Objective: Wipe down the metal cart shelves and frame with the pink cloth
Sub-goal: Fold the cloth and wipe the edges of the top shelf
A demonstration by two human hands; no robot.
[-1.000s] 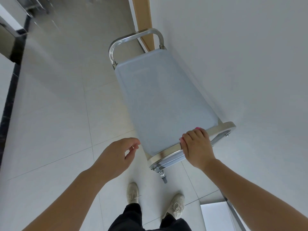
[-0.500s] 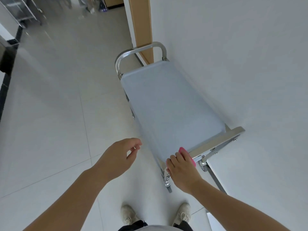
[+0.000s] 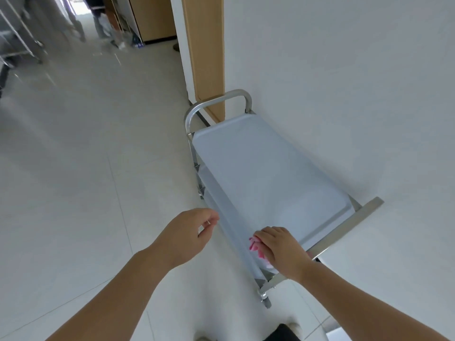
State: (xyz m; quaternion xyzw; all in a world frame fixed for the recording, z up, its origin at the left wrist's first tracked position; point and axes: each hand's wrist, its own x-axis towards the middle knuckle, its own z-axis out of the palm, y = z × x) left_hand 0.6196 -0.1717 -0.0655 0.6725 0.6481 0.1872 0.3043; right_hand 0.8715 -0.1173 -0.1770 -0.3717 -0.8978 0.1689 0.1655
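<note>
Over the pale floor (image 3: 73, 193) we see our left hand (image 3: 189, 232) hovering, its fingers loosely curled around nothing. Just right of it, the pink cloth (image 3: 254, 247) lies bunched on the near left corner of the metal cart (image 3: 258, 173) top shelf – our right hand (image 3: 280, 247) grips it, fingers bent over it. The cart stands against the white wall (image 3: 344, 94) on the right.

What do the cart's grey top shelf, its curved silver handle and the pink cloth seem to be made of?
The grey top shelf looks like matte metal, with a dull sheen; plastic is possible. The curved silver handle seems polished steel tube: bright highlights. The crumpled pink cloth looks like soft fabric, bunched under the right hand.
</note>
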